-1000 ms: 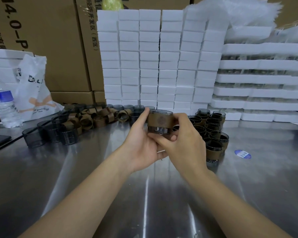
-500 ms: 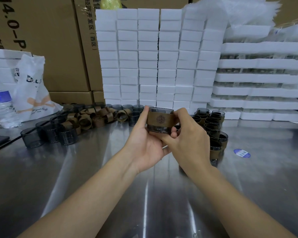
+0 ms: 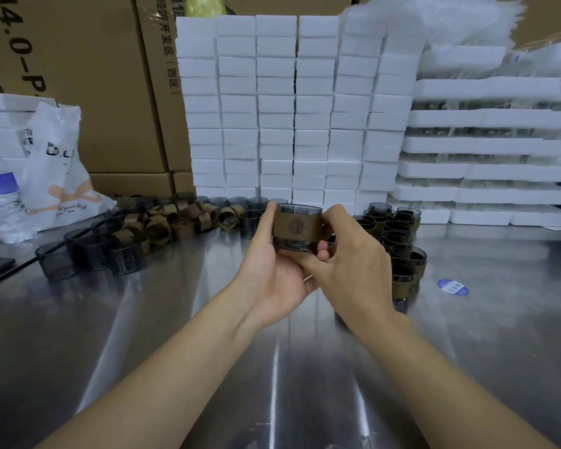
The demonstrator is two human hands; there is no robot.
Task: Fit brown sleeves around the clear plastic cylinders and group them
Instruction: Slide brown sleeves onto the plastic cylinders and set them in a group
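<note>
a: where's the clear cylinder point(image 3: 292, 245) right now?

b: held up off the steel tabletop point(image 3: 175, 319), upright, between both hands. the brown sleeve point(image 3: 297, 225) is wrapped around its middle, with the stamped emblem facing the camera and clear rim showing above and below.

a: and the fingers point(image 3: 333, 216)?

b: gripping it. the left hand point(image 3: 272, 273) cups it from below, thumb up along the sleeve's left edge. the right hand point(image 3: 353, 260) curls round the right side, thumb tucked under the base.

a: the finished ones?

b: a cluster of sleeved cylinders point(image 3: 399, 241) stands just behind the right hand. on the left lies a heap of loose sleeves point(image 3: 162, 222), with bare cylinders point(image 3: 91, 251) in front of it.

a: anything else?

b: stacked white foam blocks point(image 3: 292, 108) behind, a water bottle point(image 3: 0, 196) and a plastic bag point(image 3: 55, 170) far left.
</note>
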